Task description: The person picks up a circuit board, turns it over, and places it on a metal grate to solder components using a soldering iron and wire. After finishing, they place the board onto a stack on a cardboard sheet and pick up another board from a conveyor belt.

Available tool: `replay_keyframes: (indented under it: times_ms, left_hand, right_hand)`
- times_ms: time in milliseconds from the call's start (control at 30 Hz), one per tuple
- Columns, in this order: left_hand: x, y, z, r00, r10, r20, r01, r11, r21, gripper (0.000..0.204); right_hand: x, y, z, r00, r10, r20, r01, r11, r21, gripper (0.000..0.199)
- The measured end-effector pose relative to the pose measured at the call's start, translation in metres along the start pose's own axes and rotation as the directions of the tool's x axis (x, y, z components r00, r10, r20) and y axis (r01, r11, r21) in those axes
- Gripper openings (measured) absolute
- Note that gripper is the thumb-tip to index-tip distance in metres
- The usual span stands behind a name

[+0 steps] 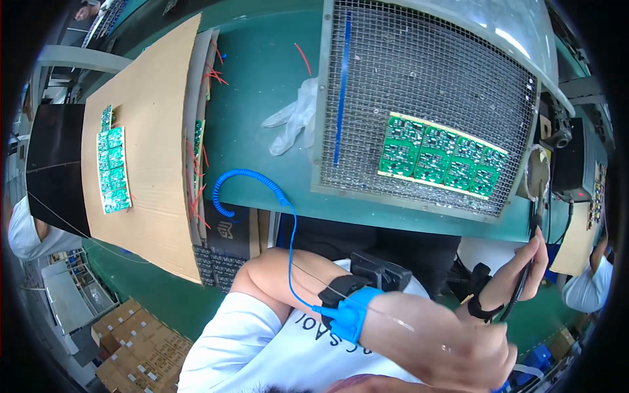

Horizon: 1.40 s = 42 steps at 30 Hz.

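Note:
My right hand [525, 270], near the right edge of the table, is closed round a slim black soldering iron [538, 213] with a dark cable trailing below. The iron points up at a stand [538, 171] beside the mesh frame. My left hand [445, 340] is raised close to my body, blurred, its fingers too smeared to read. A blue wrist strap [354, 316] with a coiled blue cord [244, 173] sits on that wrist. Ahead, a green circuit board panel [441, 156] of several joined boards lies on the metal mesh [367, 85], apart from both hands.
On the left, a cardboard sheet [154, 131] bears another green board panel [113, 169], with red wires [198, 196] along its edge. A white glove [296, 119] lies on the green table [262, 65]. A black box [575, 160] stands at right; cartons [141, 347] are stacked lower left.

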State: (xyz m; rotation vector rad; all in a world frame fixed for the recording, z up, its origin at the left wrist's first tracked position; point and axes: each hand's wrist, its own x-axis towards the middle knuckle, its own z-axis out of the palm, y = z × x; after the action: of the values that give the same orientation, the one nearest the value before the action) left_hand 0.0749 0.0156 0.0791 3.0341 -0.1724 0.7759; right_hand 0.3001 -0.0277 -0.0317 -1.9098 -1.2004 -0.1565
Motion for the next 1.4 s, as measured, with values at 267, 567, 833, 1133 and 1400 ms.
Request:
replay_keyframes:
  times_ms: [267,567,833,1133,1400]
  left_hand:
    - [-0.031,0.003,0.046,0.741,-0.503,-0.445,0.570,0.822,0.021,0.046]
    - [-0.105,-0.003,0.049,0.411,-0.730,-0.546,0.898,0.429,0.102,0.046]
    - [-0.115,0.004,0.050,0.283,-0.775,-0.565,0.957,0.271,0.107,0.042]
    - [-0.137,0.019,0.046,0.251,-0.802,-0.542,0.968,0.225,0.115,0.042]
    - [-0.137,0.018,0.056,-0.200,-0.796,-0.571,0.889,0.098,-0.447,0.048]
  right_hand:
    - [0.000,0.000,0.008,0.999,-0.027,-0.038,0.034,0.981,0.190,0.019]
    - [0.000,-0.001,0.007,1.000,-0.019,0.000,0.019,0.999,0.049,0.022]
    - [0.002,0.001,0.008,0.999,-0.047,-0.001,0.047,0.998,0.041,0.021]
    - [0.001,-0.001,0.010,0.999,-0.018,0.031,0.016,0.997,0.081,0.022]
    - [0.003,-0.010,0.036,0.980,-0.114,0.164,0.030,0.896,0.444,0.026]
